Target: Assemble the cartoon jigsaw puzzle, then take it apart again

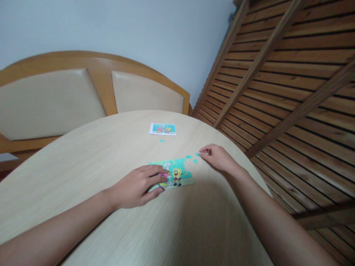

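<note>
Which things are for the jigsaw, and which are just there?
For the jigsaw:
SpongeBob jigsaw, partly under the left hand
loose turquoise pieces, some by the right hand
picture sheet, probably: it shows matching characters
round table, as the work surface

Just there:
wood-framed padded backboard
slatted wooden panel

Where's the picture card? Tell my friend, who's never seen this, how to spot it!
Find the big round table and look to its far side, toward the cream panels. The card lies there, just beyond one small green piece. Like the puzzle, it shows cartoon figures, but it has a white edge and no hand touches it; the left hand is on the puzzle.
</note>
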{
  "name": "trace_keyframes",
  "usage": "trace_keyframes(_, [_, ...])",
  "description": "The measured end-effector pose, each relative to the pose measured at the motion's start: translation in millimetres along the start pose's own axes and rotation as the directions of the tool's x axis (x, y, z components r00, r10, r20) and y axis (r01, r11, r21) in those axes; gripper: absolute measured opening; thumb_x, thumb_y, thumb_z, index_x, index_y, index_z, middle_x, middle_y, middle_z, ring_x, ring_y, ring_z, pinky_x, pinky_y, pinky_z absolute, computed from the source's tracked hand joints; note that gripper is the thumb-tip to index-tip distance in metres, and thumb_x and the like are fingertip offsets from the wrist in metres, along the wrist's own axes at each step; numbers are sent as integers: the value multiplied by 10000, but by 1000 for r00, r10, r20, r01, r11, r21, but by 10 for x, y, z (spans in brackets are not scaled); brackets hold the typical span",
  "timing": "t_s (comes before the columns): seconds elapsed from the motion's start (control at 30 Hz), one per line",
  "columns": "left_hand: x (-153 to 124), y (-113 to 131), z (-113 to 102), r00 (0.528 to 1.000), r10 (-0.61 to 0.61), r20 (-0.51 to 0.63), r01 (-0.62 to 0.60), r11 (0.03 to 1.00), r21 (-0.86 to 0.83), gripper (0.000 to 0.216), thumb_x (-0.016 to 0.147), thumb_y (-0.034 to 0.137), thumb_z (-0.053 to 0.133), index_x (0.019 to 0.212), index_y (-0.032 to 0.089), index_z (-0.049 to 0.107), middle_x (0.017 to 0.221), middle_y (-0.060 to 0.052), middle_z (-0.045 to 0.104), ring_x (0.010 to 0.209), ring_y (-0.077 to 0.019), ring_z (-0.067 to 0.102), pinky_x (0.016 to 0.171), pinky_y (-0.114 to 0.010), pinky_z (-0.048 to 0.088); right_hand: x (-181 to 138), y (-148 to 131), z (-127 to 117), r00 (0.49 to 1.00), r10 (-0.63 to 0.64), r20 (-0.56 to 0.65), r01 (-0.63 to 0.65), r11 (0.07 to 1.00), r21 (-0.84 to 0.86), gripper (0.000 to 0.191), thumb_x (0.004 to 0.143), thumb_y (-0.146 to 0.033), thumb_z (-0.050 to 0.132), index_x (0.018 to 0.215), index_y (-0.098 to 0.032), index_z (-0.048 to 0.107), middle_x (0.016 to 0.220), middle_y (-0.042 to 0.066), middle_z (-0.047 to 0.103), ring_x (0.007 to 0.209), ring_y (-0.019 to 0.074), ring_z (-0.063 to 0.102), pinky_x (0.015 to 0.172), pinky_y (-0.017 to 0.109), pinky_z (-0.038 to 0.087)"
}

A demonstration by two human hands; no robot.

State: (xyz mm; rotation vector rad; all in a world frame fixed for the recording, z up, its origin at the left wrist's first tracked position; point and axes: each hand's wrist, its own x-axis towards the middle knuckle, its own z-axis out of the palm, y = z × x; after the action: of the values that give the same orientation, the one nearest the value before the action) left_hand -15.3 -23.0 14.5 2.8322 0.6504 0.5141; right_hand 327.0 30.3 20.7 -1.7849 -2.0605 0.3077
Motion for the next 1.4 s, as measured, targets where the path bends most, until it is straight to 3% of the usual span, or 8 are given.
trace_keyframes(0.6, [-2,-2,10,1000,-1,-12,1,1000,5,308,995,316,515,1274,217,598,1316,-108,624,1219,-263,597,1077,-471,490,30,-7,91,1000,1,-26,0,999,38,155,828,-284,685,891,-172,771,852,75,720,707,191,626,671,306,473])
trace_keyframes(0.77, [7,3,14,1000,-2,-23,2,1000,11,298,992,320,519,1257,218,609,1301,-105,632,1211,-266,603,1066,-472,495,53,-42,192,991,-61,-117,60,998,-9,144,875,-246,632,914,-183,755,932,84,719,821,209,646,759,323,483])
trace_keyframes(0.9, [6,8,20,1000,-2,-12,3,999,38,297,992,327,520,1249,208,609,1298,-107,634,1206,-271,604,1059,-472,498,125,-268,307,978,-156,-136,154,988,-25,188,929,-218,570,997,-194,744,1021,84,721,922,212,649,852,335,477])
trace_keyframes(1.17, [37,42,-5,999,-15,-47,17,999,36,221,1006,296,470,1082,197,652,1180,-86,695,1113,-244,650,997,-439,530,581,-892,526,965,-264,6,263,959,-107,233,951,-254,572,1118,-226,731,1177,75,712,1116,245,628,965,386,443])
trace_keyframes(1.3, [19,4,-2,987,-125,-100,119,991,-67,239,996,257,435,1018,196,666,1016,-64,733,949,-203,684,889,-372,554,772,-1044,650,962,-269,38,272,955,-122,300,952,-349,599,1216,-260,711,1233,97,680,1134,280,614,959,422,454])
trace_keyframes(1.37, [1,-57,-6,935,-287,-208,252,951,-179,256,989,276,427,995,192,669,942,-55,736,858,-190,688,810,-343,555,780,-1053,664,959,-278,47,282,951,-126,271,953,-354,604,1177,-273,733,1213,91,686,1127,274,616,960,412,457])
trace_keyframes(1.4, [-5,-96,-12,880,-385,-277,318,913,-256,264,987,293,425,974,186,666,922,-53,738,836,-188,689,790,-337,553,761,-1040,654,958,-282,46,286,950,-127,251,957,-341,599,1148,-268,746,1196,87,694,1118,266,621,961,401,458])
